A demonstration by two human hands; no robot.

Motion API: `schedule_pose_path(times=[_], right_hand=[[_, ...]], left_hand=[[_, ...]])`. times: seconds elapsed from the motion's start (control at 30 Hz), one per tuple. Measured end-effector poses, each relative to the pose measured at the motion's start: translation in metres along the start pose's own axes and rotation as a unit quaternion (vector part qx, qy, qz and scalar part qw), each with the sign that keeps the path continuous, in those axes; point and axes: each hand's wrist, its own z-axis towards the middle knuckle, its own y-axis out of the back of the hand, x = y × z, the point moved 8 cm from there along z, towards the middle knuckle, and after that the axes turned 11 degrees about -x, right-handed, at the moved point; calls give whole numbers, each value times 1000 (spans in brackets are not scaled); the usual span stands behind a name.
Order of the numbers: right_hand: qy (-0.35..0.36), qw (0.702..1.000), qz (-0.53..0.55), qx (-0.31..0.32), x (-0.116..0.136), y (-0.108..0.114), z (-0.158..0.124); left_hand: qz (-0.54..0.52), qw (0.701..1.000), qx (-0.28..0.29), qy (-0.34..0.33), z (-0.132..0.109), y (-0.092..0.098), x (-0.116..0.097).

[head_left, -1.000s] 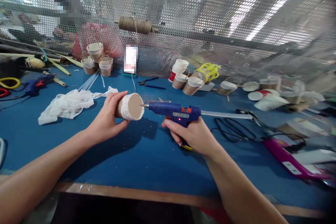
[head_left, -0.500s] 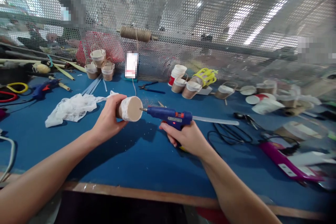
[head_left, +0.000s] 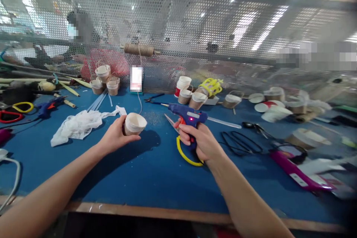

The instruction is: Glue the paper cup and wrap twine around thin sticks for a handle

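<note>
left hand (head_left: pixel 115 138) is gripping a lace-wrapped paper cup (head_left: pixel 134 124), base tilting up, over the table (head_left: pixel 139 171) middle | right hand (head_left: pixel 201 142) is clutching a blue glue gun (head_left: pixel 188 114), its nozzle well apart from the cup

Left arm: the bare forearm extends from the near left toward the centre, wrist straight. Left hand (head_left: pixel 115 138): fingers curled, thumb on the near side, closed around a cup (head_left: pixel 135 124).

Right arm: the bare forearm extends from the near right, angled far and left. Right hand (head_left: pixel 203 142): back of hand up, fingers wrapped in a fist grip on the handle of a glue gun (head_left: pixel 187 113).
</note>
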Motion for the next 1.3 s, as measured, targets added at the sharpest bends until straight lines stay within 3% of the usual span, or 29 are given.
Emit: schedule_pose_path(times=[0.17,0.27,0.57,0.73,0.9,1.1,1.3], right_hand=[[-26,988,-15,-149,-3,39,24],[-36,981,-62,-181,-2,54,40],[-83,932,-287,-203,-11,93,83],[-80,884,-409,-211,-26,109,100],[-55,829,-516,-209,-27,120,109],[-50,757,-618,-205,-19,129,116],[-41,709,-673,-207,-15,132,129]], left_hand=[[-54,998,35,24,-2,-8,6],[-77,996,48,15,-4,-13,5],[-131,991,25,8,-7,-12,1],[-113,993,2,19,-8,-6,-1],[-142,989,2,52,-4,-17,5],[-129,990,25,57,29,-36,-2],[-114,991,12,64,69,-63,-5]])
